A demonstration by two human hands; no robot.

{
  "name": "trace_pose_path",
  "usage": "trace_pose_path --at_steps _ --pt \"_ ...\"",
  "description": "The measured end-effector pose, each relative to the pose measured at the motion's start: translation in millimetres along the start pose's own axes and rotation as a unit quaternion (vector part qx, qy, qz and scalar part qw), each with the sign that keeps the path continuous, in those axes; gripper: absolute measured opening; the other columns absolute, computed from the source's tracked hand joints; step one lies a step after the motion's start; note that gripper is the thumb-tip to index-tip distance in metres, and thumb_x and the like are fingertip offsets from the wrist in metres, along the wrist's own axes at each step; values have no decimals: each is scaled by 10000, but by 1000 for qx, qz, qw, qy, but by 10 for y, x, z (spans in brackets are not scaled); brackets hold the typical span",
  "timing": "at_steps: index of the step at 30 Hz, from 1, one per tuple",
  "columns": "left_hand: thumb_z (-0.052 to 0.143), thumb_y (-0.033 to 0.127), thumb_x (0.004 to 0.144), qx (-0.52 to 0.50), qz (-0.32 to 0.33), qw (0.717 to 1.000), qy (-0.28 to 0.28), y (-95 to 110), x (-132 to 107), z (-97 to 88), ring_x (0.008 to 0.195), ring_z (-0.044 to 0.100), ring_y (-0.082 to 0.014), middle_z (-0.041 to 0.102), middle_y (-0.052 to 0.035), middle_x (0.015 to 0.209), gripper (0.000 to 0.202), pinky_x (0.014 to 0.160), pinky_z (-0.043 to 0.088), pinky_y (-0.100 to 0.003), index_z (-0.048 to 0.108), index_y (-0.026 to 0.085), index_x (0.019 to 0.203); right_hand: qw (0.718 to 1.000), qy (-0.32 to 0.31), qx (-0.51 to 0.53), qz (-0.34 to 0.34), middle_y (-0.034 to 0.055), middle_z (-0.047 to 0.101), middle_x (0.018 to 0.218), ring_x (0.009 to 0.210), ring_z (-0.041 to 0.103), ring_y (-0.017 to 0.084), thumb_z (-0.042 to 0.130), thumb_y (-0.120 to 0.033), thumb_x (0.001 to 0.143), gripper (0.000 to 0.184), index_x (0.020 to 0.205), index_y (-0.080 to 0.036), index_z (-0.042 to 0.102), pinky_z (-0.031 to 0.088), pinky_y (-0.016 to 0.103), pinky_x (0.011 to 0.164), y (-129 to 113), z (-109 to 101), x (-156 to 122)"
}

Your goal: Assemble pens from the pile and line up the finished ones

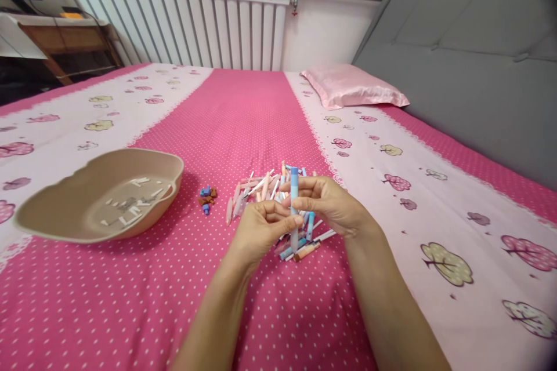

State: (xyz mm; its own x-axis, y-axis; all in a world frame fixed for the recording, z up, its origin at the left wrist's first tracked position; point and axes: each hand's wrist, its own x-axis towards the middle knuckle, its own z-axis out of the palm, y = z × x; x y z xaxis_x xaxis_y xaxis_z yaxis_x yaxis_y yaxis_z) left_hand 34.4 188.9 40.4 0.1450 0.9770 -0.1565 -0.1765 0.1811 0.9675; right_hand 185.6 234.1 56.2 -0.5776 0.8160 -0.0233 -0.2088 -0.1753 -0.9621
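A light blue pen (295, 181) with a darker blue top end and a pale, see-through lower part stands upright between my hands. My left hand (262, 227) pinches its lower part between thumb and fingers. Higher up, the thumb and fingers of my right hand (333, 204) close round the same pen. Below and behind the hands lies a loose pile of pen parts (266, 185): pink, white, blue and orange tubes and thin white sticks. My hands hide part of this pile. An orange-brown pen piece (307, 251) lies at its near edge.
To the left sits a beige basin (78, 197) with several small white pieces (130, 213) inside. Small blue and brown parts (208, 198) lie between basin and pile. Everything rests on a pink dotted bedspread (243, 110). A pink pillow (352, 86) and grey headboard (461, 40) are behind right.
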Motion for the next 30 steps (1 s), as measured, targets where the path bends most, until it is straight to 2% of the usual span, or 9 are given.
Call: trace_pose_path --at_steps 9,12,15,16,18,21,27,30 --pt "832 261 468 -26 23 999 28 -8 7 42 431 479 -52 568 37 496 323 446 355 -171 553 122 555 999 24 -5 24 48 716 832 755 672 152 795 -287 630 431 1026 -170 670 520 268 700 36 72 38" --pt "832 317 475 -49 36 996 67 -3 25 12 442 516 -70 592 21 502 345 461 382 -177 564 123 573 999 39 -6 12 67 699 971 868 660 162 783 -288 649 497 1108 -186 621 518 288 775 49 109 55" --pt "808 371 520 -74 53 986 141 -1 63 -56 446 539 -88 620 9 527 348 461 399 -189 595 126 645 998 46 -46 6 80 644 1122 1010 614 174 789 -273 636 508 1105 -195 610 491 306 865 72 115 73" --pt "803 374 530 -79 63 980 169 -1 78 -80 459 545 -89 631 5 548 345 467 403 -188 605 125 664 997 44 -68 16 78 651 1088 986 620 176 792 -269 630 506 1097 -189 613 491 316 858 83 113 79" --pt "801 368 533 -86 88 969 216 -3 105 -116 511 562 -86 656 -8 613 342 502 420 -183 625 120 689 992 44 -110 45 51 675 892 818 645 160 788 -275 631 472 1059 -163 626 502 328 790 107 109 92" --pt "799 374 539 -87 111 960 242 -9 126 -130 544 553 -76 669 -19 672 342 517 421 -175 649 115 705 987 61 -136 58 -6 625 664 616 607 119 773 -292 644 359 939 -132 647 495 302 686 141 113 110" --pt "772 411 595 -75 110 963 235 -12 107 -97 489 502 -56 646 -8 659 336 464 397 -167 671 119 729 990 38 -122 54 -2 648 700 653 626 117 788 -281 604 308 838 -147 640 500 273 685 166 133 119" --pt "764 423 601 -63 112 967 220 0 106 -82 515 525 -60 665 -23 719 347 467 398 -165 684 118 745 991 34 -120 52 -1 657 699 649 628 114 783 -266 587 268 778 -145 639 501 264 682 146 141 106"
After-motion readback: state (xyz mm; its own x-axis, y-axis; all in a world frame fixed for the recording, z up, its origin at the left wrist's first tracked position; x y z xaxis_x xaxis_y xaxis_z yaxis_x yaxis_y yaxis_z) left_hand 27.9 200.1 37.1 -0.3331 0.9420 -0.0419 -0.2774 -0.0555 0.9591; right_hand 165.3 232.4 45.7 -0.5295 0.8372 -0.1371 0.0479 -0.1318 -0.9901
